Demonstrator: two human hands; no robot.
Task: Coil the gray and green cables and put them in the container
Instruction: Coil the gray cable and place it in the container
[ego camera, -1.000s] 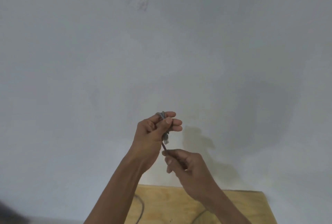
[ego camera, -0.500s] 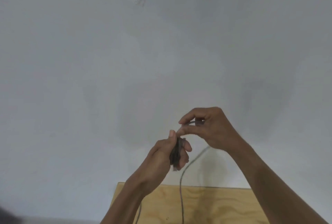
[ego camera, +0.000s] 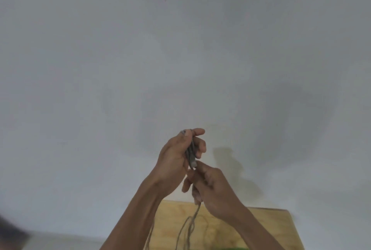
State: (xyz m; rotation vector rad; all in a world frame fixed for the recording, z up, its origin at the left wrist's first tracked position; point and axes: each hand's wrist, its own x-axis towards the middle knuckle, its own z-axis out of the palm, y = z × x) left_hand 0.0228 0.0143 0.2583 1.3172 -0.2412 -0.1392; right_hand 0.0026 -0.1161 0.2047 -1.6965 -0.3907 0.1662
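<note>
The left hand [ego camera: 176, 155] has its thumb and fingers curled round a small bundle of the gray cable [ego camera: 191, 154], with the thumb pressed along the top of the loops and the index finger stretched out above them; a pale plug end of the cable sticks out just below the fingers. Right under it, the right hand [ego camera: 208, 185] pinches the same cable between its curled fingers, its knuckles turned toward the camera and its fingertips touching the lower edge of the bundle. From the underside of the right hand, 2 or 3 slack strands of the gray cable hang down, blurred, and run across the wooden board [ego camera: 269, 227] toward the bottom edge of the view. Both forearms rise from below, the left crossing the board's left edge. A thin strip of green [ego camera: 230, 248] shows at the bottom edge on the board, too cropped to tell what it is. Behind the hands stands a plain pale wall [ego camera: 100, 69] carrying their shadows, with a scuffed patch near its top.
</note>
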